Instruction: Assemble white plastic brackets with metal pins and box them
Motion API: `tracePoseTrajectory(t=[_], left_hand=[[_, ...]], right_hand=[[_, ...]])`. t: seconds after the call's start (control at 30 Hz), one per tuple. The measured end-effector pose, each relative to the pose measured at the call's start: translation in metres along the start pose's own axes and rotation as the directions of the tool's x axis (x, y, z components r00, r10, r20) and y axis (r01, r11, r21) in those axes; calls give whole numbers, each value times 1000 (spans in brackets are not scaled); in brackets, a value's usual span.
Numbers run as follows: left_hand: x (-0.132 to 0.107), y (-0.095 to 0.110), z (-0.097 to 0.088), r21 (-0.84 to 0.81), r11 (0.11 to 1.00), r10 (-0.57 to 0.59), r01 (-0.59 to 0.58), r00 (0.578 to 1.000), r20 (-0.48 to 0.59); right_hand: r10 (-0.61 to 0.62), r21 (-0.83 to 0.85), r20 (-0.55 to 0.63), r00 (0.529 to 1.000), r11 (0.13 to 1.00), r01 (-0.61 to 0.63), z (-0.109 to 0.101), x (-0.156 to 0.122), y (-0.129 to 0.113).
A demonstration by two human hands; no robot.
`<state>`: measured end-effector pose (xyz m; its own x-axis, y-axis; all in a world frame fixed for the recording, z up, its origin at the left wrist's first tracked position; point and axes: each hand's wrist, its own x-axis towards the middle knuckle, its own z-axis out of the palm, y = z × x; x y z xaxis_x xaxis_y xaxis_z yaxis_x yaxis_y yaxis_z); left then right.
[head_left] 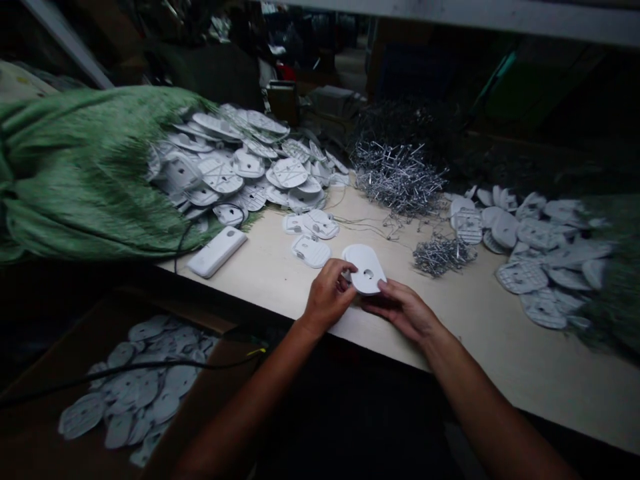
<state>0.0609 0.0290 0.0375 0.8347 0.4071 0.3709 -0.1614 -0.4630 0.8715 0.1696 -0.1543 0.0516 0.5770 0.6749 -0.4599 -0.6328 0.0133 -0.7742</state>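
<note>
Our fingers [349,268] close narrow on a white plastic plate [367,270], gripping its rim from two sides. The plate, with a round hole near its middle, is held over the front of the bench [500,353]; we cannot tell whether it touches the top. Our left hand [327,298] pinches the plate's left edge, and our right hand [400,310] supports the lower right edge.

Just behind our hands on the bench lie three loose plates [310,251]. Farther back on the bench, a tangled heap of wire clips [397,177] rises, with a smaller heap [443,255] to its front right. Thin wires [365,227] stray across the bench between the loose plates and the heaps.

At the bench's back left, a large pile of plates [240,167] spills from a green woven sack [85,173]. A white block [217,251] lies just in front of that pile, near the bench edge. A second pile [545,253] covers the bench's right end beside another green sack [607,267].

Below the bench's front edge, a cardboard box [200,373] holds more plates [135,387], with a black cable [125,367] running across them.
</note>
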Motion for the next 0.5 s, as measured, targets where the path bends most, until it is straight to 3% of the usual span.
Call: tracePoseTrajectory(t=[0.1,0.17,0.2,0.3,0.4,0.5], left_hand=[[-12,2,-21,-81,986,-148,147,989,-6],[-24,5,-30,-219,932,-298,288,954,-14],[-29,7,-33,-308,883,-365,354,931,21],[-42,7,-31,-508,674,-449,535,844,292],[-51,3,-24,-632,510,-521,583,795,312],[-60,1,-24,-725,432,-540,535,798,267]], right_hand=[[22,-50,-10,1000,998,-22,1,-5,-3],[21,-99,-27,999,995,-23,3,-8,-5],[17,-137,-32,999,990,-21,4,-9,-5],[-17,-289,-59,998,957,-1,12,-7,-1],[-85,-453,-89,992,891,35,24,-5,2],[-132,-585,-27,991,806,92,38,-6,-1]])
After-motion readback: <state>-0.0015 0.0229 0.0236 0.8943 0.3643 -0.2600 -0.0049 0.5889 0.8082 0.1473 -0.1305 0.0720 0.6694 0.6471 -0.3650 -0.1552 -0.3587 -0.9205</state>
